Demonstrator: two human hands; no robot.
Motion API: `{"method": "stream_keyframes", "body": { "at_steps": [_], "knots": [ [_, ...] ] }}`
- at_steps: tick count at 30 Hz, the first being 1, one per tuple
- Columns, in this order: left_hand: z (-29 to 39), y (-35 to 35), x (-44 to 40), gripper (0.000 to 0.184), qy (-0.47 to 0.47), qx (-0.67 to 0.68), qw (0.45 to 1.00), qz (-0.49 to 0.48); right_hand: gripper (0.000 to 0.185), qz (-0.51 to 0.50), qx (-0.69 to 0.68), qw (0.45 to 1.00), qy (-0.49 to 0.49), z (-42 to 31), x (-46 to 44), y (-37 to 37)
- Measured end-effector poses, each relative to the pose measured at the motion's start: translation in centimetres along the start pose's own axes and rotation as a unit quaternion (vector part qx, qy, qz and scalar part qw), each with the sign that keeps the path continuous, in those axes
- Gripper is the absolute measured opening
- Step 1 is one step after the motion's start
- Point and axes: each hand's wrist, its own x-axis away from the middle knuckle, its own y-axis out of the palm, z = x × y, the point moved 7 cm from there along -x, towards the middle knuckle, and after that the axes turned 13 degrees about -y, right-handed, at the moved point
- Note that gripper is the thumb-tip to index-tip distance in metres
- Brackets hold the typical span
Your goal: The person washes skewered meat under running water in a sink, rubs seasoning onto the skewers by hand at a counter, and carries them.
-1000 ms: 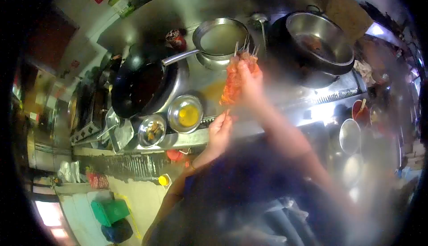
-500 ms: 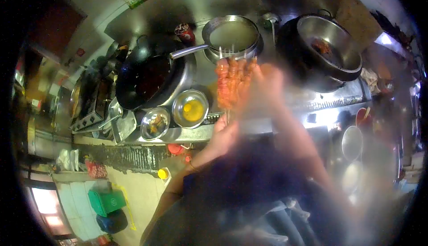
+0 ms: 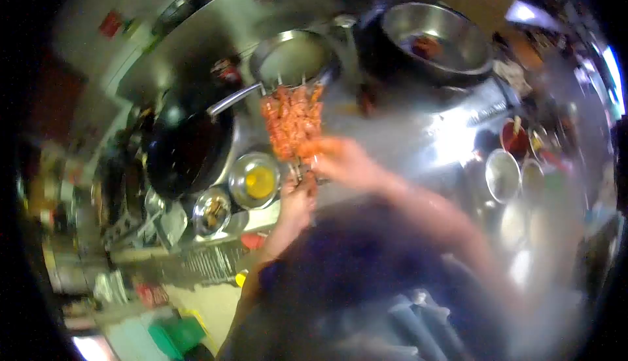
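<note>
Several skewers of orange-red meat [image 3: 288, 117] stand fanned side by side, their tips pointing toward the saucepan of pale liquid [image 3: 294, 60]. My left hand [image 3: 298, 198] is wrapped round the lower ends of the sticks. At the lower right of the meat, my right hand [image 3: 340, 159] has its fingers against the skewers; motion blur hides whether they grip. Just left of my left hand is a metal bowl with yellow liquid [image 3: 260, 182]. The saucepan's long handle reaches left, behind the skewers.
A black wok [image 3: 186, 148] is on the left, with a small bowl of dark bits [image 3: 211, 212] below it. At the upper right is a large metal pot [image 3: 451, 40] with reddish pieces inside. White bowls [image 3: 502, 176] and a red container [image 3: 515, 138] are at the right.
The skewers are now spread flat instead of bunched. My right hand has moved from their upper end down to their lower right side. The camera view has turned and shifted.
</note>
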Motion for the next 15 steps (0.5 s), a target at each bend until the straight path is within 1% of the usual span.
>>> {"method": "stream_keyframes", "body": {
  "at_steps": [1,2,3,5,6,7,8,9,10,11,13,14,15],
  "knots": [
    [0.1,1.3,0.2,0.011,-0.003,-0.018,1.0,-0.009,0.059,0.087,-0.177,0.98,0.017,0.2,-0.6,-1.9],
    [0.2,2.5,0.4,0.01,0.007,-0.04,0.999,-0.036,0.056,0.102,-0.351,0.93,0.046,1.4,-1.2,-3.0],
    [0.0,3.8,0.6,0.01,0.013,-0.063,0.996,-0.068,0.054,0.118,-0.512,0.849,0.06,2.7,-1.2,-4.0],
    [-0.6,5.3,0.6,0.01,0.016,-0.08,0.996,-0.032,0.052,0.171,-0.564,0.799,0.12,5.0,0.6,-6.7],
    [-1.0,5.2,0.3,0.011,0.001,-0.091,0.995,-0.03,0.048,0.265,-0.412,0.854,0.174,6.9,2.6,-8.8],
    [-1.4,5.1,-0.1,0.012,-0.008,-0.098,0.995,-0.021,0.039,0.339,-0.222,0.901,0.157,7.5,4.4,-11.4],
    [-1.6,5.3,-0.4,0.012,-0.005,-0.116,0.993,-0.024,0.037,0.342,0.068,0.935,0.067,3.9,5.5,-13.6],
    [-1.8,5.8,-0.9,0.013,-0.002,-0.133,0.991,-0.021,0.036,0.31,0.349,0.884,-0.02,0.0,6.3,-14.0],
    [-1.3,6.7,-0.5,0.012,-0.008,-0.139,0.99,-0.028,0.045,0.277,0.45,0.846,-0.072,-3.0,5.7,-13.0],
    [-1.5,7.5,-0.7,0.011,0.007,-0.165,0.986,-0.033,0.056,0.23,0.509,0.821,-0.119,-4.2,5.4,-12.2],
    [-1.5,9.1,-1.6,0.011,0.047,-0.215,0.975,-0.035,0.073,0.142,0.585,0.787,-0.135,-4.8,4.7,-10.5],
    [-1.7,9.9,-1.7,0.011,0.067,-0.197,0.976,-0.068,0.078,0.104,0.583,0.798,-0.112,-3.7,5.2,-10.1],
    [-1.8,9.9,-2.0,0.01,0.046,-0.213,0.974,-0.065,0.084,0.063,0.574,0.811,-0.097,-2.6,6.1,-9.5]
  ]
}}
